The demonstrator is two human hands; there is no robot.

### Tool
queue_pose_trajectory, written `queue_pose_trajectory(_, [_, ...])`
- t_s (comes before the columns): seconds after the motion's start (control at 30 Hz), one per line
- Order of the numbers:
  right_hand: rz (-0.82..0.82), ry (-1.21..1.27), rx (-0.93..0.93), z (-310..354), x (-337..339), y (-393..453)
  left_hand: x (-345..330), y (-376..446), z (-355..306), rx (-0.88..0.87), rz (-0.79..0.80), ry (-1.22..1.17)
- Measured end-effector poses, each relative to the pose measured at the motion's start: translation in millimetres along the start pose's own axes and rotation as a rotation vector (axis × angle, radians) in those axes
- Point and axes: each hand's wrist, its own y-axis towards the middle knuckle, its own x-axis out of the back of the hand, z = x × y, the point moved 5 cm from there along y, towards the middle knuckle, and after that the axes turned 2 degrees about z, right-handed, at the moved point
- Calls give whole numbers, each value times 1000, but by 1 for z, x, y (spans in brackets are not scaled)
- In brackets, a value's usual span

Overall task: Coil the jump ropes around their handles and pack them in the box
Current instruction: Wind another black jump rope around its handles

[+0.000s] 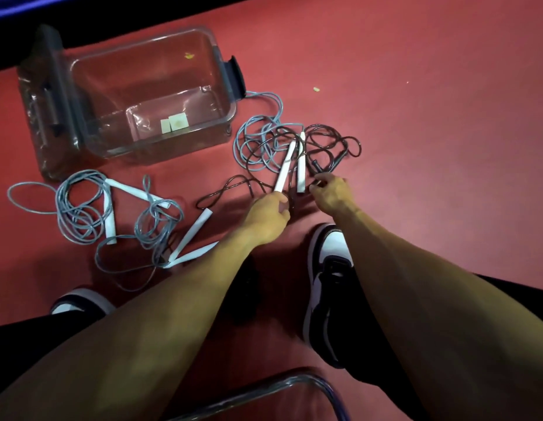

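Note:
Several jump ropes lie loose on the red floor. In the middle, a blue rope point(258, 132) and a black rope point(331, 138) are tangled together around two white handles. My left hand point(268, 218) grips the lower end of one white handle point(284, 167). The second white handle point(301, 171) lies just right of it. My right hand point(332, 192) pinches the black rope near a black handle point(317, 165). A clear plastic box point(154, 95) stands open at the upper left, empty apart from small white labels.
Two more blue ropes with white handles point(110, 221) point(189, 235) lie uncoiled at the left. The box lid point(43, 117) leans against the box's left side. My shoes point(329, 268) point(78, 302) rest on the floor near the ropes. A chair's metal tube point(282, 387) crosses the bottom edge.

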Motion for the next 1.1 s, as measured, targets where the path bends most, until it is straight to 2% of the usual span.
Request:
queue_pose_trajectory(0.23, [144,-136,-40,4,-26,10,-8,13,9,53,-4,-5])
queue_pose_trajectory(0.37, [157,-156,-87,2,-31,6,-6,13,7,48,-12,-17])
queue_pose_trajectory(0.43, [158,-64,-99,3,-32,3,-5,14,8,56,-13,-21])
queue_pose_trajectory(0.53, [114,220,-141,-2,-31,3,0,12,7,56,-21,-7])
queue_pose_trajectory(0.73, [158,605,-187,18,-31,-25,10,9,-5,41,-66,-63])
queue_pose_trajectory(0.97, [262,683,-192,30,-33,-48,9,8,-9,81,-67,-8])
queue_pose_trajectory(1.1, [242,663,-127,30,-41,-45,14,6,0,86,-94,53])
